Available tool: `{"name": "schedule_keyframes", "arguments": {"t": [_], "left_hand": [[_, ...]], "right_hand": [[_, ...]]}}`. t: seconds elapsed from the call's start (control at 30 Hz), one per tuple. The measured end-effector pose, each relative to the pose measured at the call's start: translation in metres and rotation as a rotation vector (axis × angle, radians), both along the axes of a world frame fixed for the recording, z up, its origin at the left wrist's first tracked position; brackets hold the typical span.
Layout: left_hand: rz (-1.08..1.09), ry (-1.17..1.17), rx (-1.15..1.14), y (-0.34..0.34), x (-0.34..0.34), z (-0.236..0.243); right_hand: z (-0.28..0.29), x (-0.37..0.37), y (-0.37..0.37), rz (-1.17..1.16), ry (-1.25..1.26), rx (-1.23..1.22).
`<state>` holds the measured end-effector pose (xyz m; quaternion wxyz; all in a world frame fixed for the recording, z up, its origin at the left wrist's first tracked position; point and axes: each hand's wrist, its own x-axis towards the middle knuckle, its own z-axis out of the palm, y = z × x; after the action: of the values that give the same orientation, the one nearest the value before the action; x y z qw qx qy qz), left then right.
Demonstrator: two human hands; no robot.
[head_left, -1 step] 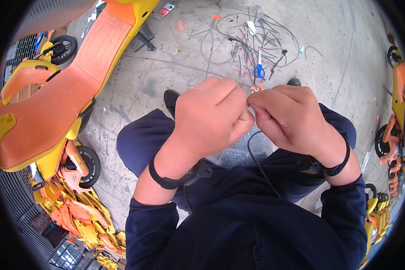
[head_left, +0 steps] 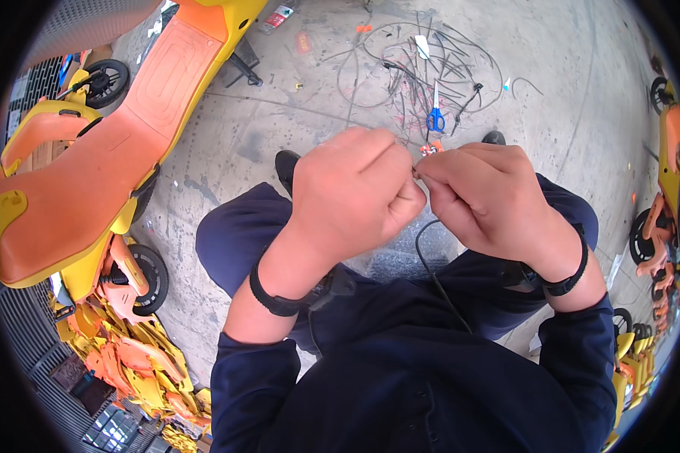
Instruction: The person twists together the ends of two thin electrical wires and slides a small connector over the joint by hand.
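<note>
My left hand (head_left: 355, 195) is closed in a fist, its knuckles toward me. Beside it my right hand (head_left: 491, 198) pinches with thumb and forefinger. Their fingertips almost meet, and a tiny dark bit shows between them; what either hand holds is too hidden to name. A black cable (head_left: 423, 257) curves up from my lap toward the underside of the right hand. Just beyond the fingers is a small orange and white piece (head_left: 431, 149), partly covered by my right hand. Blue-handled scissors (head_left: 435, 119) lie on the floor farther out, blades pointing away.
Loose dark wires (head_left: 461, 72) are strewn on the concrete floor (head_left: 567, 98) ahead. A yellow and orange scooter body (head_left: 91, 189) stands close at left, above a pile of yellow and orange panels (head_left: 143, 362). Clear plastic wrap (head_left: 397, 257) shows between my knees. More scooters (head_left: 669, 151) line the right.
My left hand has shifted very slightly left, so the gap at the fingertips is a little wider. The right hand looks the same.
</note>
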<state>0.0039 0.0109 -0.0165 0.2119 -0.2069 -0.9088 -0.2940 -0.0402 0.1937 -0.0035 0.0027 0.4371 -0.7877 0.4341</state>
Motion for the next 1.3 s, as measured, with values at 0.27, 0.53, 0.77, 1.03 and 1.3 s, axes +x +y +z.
{"name": "schedule_keyframes", "arguments": {"t": [0.27, 0.53, 0.77, 1.03, 1.3], "left_hand": [[0.000, -0.154, 0.404, -0.002, -0.001, 0.011], [-0.171, -0.464, 0.616, -0.009, 0.005, 0.018], [-0.147, -0.181, 0.474, -0.012, 0.003, 0.022], [-0.129, -0.014, 0.319, -0.018, 0.005, 0.024], [-0.062, 0.056, 0.296, -0.017, 0.004, 0.025]], "right_hand": [[0.008, -0.004, 0.006, -0.013, -0.323, -0.112], [0.018, -0.011, 0.012, 0.049, -1.118, -0.331], [0.016, -0.021, 0.015, 0.241, -1.521, -0.424], [0.015, -0.015, 0.010, 0.212, -1.516, -0.338], [0.022, 0.001, 0.008, -0.021, -1.030, -0.365]]}}
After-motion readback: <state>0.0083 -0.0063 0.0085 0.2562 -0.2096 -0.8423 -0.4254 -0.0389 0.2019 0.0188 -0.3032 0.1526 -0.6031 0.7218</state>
